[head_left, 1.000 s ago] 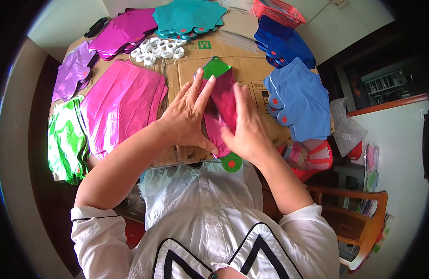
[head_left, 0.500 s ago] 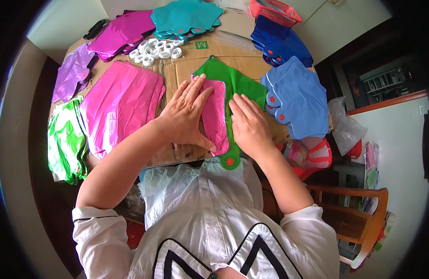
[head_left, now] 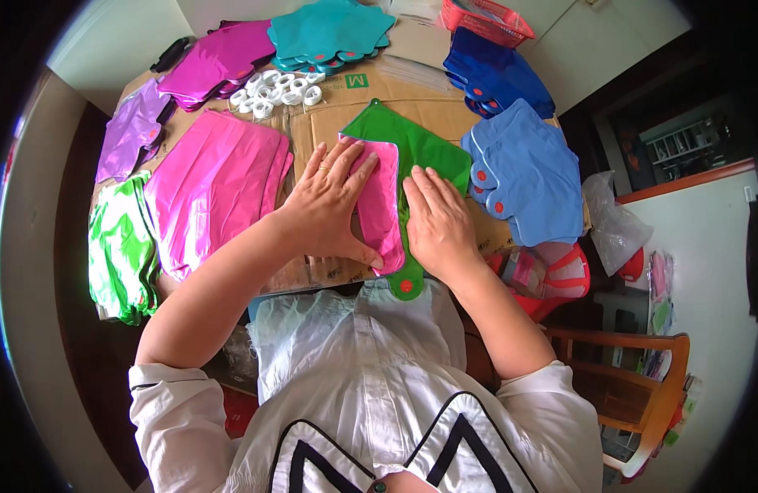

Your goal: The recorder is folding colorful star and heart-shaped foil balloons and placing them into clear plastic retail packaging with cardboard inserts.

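Observation:
A flat green star-shaped foil balloon, with a red-dotted tab at its near end, lies on cardboard in front of me. Over its left side lies a pink strip with a pale edge; whether it is a folded-over part or a separate piece I cannot tell. My left hand rests on the strip's left edge, fingertips at its top and thumb at its bottom corner. Flat on the green foil, just right of the strip, is my right hand, fingers stretched out. Neither hand grips anything visible.
Foil stacks ring the cardboard: pink, bright green, lilac, magenta, teal, dark blue and light blue. White ribbon rolls lie behind. A wooden chair stands right.
My right hand has shifted slightly left on the green foil, closer to the pink strip's edge. My left hand stays nearly in place.

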{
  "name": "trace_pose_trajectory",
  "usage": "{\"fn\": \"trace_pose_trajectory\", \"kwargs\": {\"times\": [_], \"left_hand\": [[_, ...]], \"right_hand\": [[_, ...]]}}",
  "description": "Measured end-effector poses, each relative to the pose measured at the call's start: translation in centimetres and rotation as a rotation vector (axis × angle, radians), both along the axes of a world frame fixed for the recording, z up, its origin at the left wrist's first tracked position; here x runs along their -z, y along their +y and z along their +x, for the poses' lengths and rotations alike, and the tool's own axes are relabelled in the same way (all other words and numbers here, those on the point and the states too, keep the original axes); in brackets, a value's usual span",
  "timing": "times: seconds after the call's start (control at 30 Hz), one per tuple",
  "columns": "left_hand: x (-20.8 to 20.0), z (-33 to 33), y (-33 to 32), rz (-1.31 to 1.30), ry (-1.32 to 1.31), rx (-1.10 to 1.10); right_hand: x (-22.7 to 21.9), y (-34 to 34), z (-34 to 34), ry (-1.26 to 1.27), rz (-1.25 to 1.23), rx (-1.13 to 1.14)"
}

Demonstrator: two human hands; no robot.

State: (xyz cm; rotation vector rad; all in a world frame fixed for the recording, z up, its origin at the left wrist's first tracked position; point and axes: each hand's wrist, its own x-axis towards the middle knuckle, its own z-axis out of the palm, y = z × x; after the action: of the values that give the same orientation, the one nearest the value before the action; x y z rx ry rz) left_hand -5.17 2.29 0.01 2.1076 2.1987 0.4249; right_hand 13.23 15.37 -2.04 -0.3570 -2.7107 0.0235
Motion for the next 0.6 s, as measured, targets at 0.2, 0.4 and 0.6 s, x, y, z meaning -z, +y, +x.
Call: {"fn": "trace_pose_trajectory", "kwargs": {"times": [0.2,0.4,0.6], "left_hand": [[-0.2,0.01,0.27,-0.044,0.011,0.02],[0.1,-0.15,0.4,-0.052,0.035,0.033],[-0.03,-0.03,0.28,-0.046,0.003,0.023]], "right_hand": [[0.08,0.07,0.02,0.007,-0.007,-0.004],[0.07,0.1,0.02,0.011,-0.009,-0.007],[-0.34,0.02,-0.05,0.007,0.001,-0.009]]}}
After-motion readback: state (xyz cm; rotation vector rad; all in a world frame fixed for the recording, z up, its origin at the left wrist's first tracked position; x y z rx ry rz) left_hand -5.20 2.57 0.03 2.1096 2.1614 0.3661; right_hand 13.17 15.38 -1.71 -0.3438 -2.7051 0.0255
